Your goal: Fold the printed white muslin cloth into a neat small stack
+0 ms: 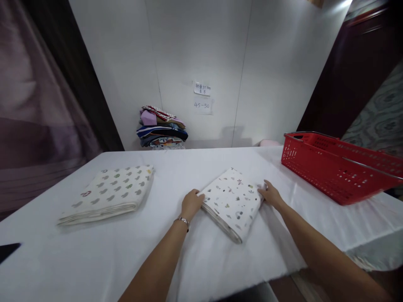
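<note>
A folded white cloth (231, 201) with small printed motifs lies turned cornerwise on the white-covered table, its layered edge towards me. My left hand (192, 204) grips its left corner, thumb on top and fingers curled at the edge. On the opposite side, my right hand (270, 194) pinches the right corner. A second folded cloth (115, 188), white with grey mushroom-like prints, rests flat to the left, apart from both hands.
At the right of the table (176, 256) stands a red plastic basket (343, 167) with metal handles. Several folded fabrics (163, 130) are stacked by the back wall, below two paper notes (203, 105). A curtain (40, 105) hangs at the left.
</note>
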Tool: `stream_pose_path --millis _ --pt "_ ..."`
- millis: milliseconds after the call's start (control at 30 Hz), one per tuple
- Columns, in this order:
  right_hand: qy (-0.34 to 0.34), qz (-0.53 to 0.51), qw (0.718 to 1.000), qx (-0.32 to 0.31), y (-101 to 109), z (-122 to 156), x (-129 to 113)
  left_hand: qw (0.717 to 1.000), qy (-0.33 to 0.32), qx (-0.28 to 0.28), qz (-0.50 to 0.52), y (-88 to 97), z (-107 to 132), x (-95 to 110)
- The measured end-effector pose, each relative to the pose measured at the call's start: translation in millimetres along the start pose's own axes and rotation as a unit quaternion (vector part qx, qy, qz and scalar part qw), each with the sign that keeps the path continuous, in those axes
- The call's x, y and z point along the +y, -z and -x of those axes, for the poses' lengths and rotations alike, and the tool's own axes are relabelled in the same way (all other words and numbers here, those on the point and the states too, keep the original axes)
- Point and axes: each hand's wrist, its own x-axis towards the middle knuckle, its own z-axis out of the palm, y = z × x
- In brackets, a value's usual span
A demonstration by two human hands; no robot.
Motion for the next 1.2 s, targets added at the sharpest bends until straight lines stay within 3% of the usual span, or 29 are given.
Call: stream_pose_path --millis 200,300,433,533,633,767,1067,1200 --pt "0.025 0.090 0.995 0.026 11 -33 -17 0.999 -0.006 -0.049 0.001 -8.7 43 8" --pt "0.088 0.112 0.989 0.037 11 -31 -39 0.999 -0.009 -0.038 0.018 -10.6 51 10" --pt "0.268 0.120 0.956 -0.004 -16 -9 -78 0.999 -0.012 -0.025 0.022 -10.9 49 10" --pt "0.327 0.120 0.936 -0.046 -45 5 -106 1.000 -0.026 -0.003 0.005 -13.6 50 8" --pt "0.345 0.120 0.929 -0.062 -68 8 -124 0.999 -0.042 0.015 -0.018 -16.9 51 6" --pt "0.336 0.133 0.930 -0.068 -85 3 -131 0.998 -0.044 0.013 -0.038 -18.5 50 4" --pt "0.359 0.136 0.923 -0.017 -78 -42 -126 0.997 -0.050 0.001 -0.054 -14.7 50 6" --pt "0.386 0.155 0.908 -0.041 -80 -67 -132 0.998 -0.048 0.001 -0.032 -14.4 51 5"
